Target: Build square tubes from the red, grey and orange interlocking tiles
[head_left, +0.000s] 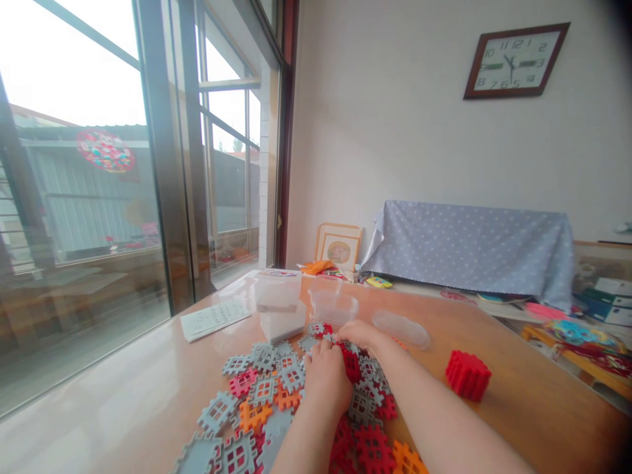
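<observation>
Head camera looks down at a brown table (518, 395) by a big window (99, 164). On the wall hangs a clock (516, 61) with numbers around its face. A sheet of paper (214, 318) lies near the window side, and its writing is too small to read.

Two cloudy plastic boxes (279, 306) stand stacked at the far side of the table. A clear tub (334, 307) sits just beside them, and a clear lid (401, 329) lies flat nearby. What is inside the boxes cannot be told.

A pile of toy tiles (266, 395), grey, red, pink and orange, is spread flat on the table. The left hand (326, 378) rests on top of the pile with its fingers curled down onto a red tile (351, 364). The right hand (358, 334) reaches to the far edge of the pile, fingers bent close together and touching the tiles there. Whether either hand pinches a tile cannot be told. A red block (468, 374) made of tiles stands apart on the right.
</observation>
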`<state>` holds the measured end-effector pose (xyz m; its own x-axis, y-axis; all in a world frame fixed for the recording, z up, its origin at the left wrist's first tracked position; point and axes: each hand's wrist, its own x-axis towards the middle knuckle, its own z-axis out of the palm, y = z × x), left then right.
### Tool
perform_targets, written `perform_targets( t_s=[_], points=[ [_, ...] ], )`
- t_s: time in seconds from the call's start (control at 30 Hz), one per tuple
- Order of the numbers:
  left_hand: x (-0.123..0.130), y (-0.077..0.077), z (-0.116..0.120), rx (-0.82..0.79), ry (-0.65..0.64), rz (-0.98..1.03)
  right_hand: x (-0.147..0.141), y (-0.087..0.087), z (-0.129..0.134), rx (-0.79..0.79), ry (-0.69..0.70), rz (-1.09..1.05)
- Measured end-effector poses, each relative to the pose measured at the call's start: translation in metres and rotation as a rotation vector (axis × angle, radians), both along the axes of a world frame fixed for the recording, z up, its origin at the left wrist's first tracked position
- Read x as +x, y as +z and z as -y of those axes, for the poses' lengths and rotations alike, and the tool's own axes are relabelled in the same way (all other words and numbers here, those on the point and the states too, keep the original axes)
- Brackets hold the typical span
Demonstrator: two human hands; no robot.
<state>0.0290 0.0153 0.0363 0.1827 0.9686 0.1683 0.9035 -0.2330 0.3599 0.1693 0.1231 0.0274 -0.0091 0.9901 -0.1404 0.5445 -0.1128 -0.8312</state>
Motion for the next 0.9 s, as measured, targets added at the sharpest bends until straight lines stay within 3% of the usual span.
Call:
perform_targets(
  t_s=[0.3,0.43,0.53,0.67,0.8,0.9],
  points=[
    [-0.001,0.005,0.001,0.026,0.025,0.100,0.005,-0.003,0.004,0.039,0.041,-0.240],
    [-0.006,0.006,-0.009,0.138,0.097,0.290,0.008,0.005,0.016,0.106,0.039,-0.327],
    [-0.012,0.004,-0.019,0.187,0.167,0.518,0.013,0.017,0.034,0.135,0.068,-0.378],
    [-0.018,0.003,-0.025,0.109,0.172,0.779,0.014,0.035,0.068,0.170,0.118,-0.405],
    [-0.019,0.007,-0.021,0.077,0.150,0.841,0.015,0.044,0.098,0.157,0.158,-0.352],
    [-0.019,0.009,-0.019,0.046,0.148,0.852,0.026,0.047,0.115,0.203,0.037,-0.323]
  ],
)
